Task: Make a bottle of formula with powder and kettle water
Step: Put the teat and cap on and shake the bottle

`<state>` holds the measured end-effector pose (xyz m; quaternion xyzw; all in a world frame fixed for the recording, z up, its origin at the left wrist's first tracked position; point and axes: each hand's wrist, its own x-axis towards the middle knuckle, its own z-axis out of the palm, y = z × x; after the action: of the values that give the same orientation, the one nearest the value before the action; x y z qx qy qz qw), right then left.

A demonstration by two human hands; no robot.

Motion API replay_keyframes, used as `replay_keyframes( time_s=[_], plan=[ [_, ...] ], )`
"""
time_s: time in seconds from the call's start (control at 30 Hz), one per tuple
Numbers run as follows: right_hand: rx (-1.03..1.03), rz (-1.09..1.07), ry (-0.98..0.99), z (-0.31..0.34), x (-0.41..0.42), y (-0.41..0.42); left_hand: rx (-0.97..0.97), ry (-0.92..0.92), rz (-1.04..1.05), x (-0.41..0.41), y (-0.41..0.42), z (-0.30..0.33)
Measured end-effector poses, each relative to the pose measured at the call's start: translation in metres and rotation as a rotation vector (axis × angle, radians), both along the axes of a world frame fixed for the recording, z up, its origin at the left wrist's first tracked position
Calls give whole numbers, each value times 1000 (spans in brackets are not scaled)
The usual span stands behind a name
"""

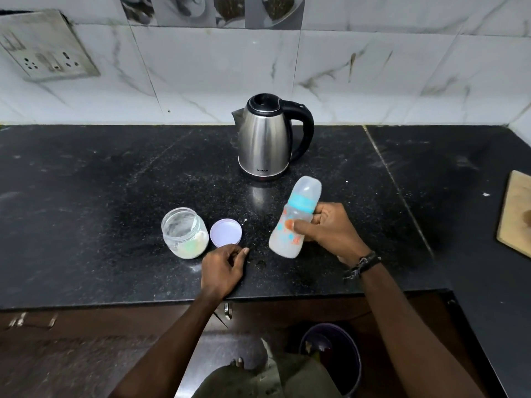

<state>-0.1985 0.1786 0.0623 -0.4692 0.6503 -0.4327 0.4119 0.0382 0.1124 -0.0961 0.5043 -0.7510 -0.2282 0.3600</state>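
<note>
Right hand (330, 231) grips one bottle (293, 222); left hand (224, 268) loose beside one jar (185, 234), one kettle (265, 139).

Black speckled stone worktop (115, 182) against a tiled wall. A steel kettle (265, 139) stands near the back; an open jar (184, 232) and its lid (225, 233), just beside it, sit near the front edge. A wooden board (515, 214) lies at far right.
</note>
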Motion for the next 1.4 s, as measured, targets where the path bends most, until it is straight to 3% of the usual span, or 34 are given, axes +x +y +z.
replay_keyframes(
  time_s=[0.17,0.3,0.43,0.57,0.7,0.83,0.97,1.13,1.27,1.4],
  plan=[
    [72,25,91,0,1,-1,10,-4,7,0,0,0],
    [-16,-47,-55,-1,1,0,3,-8,3,0,-1,0],
    [64,37,99,0,0,-1,7,-5,6,-1,0,0],
    [-18,-20,-94,1,0,-1,13,-9,8,0,0,-1],
    [40,54,97,1,-1,-2,11,7,6,-1,0,0],
    [-26,1,-102,0,0,1,8,-2,4,-1,1,1],
    [27,57,45,2,0,-1,8,0,6,-1,1,1],
    [-63,-33,-92,4,0,-1,3,-3,6,-1,0,0],
    [7,59,101,5,-2,0,5,-2,9,-1,-1,-1],
    [-53,-18,-115,6,1,0,8,-10,9,0,-1,-4]
  ],
)
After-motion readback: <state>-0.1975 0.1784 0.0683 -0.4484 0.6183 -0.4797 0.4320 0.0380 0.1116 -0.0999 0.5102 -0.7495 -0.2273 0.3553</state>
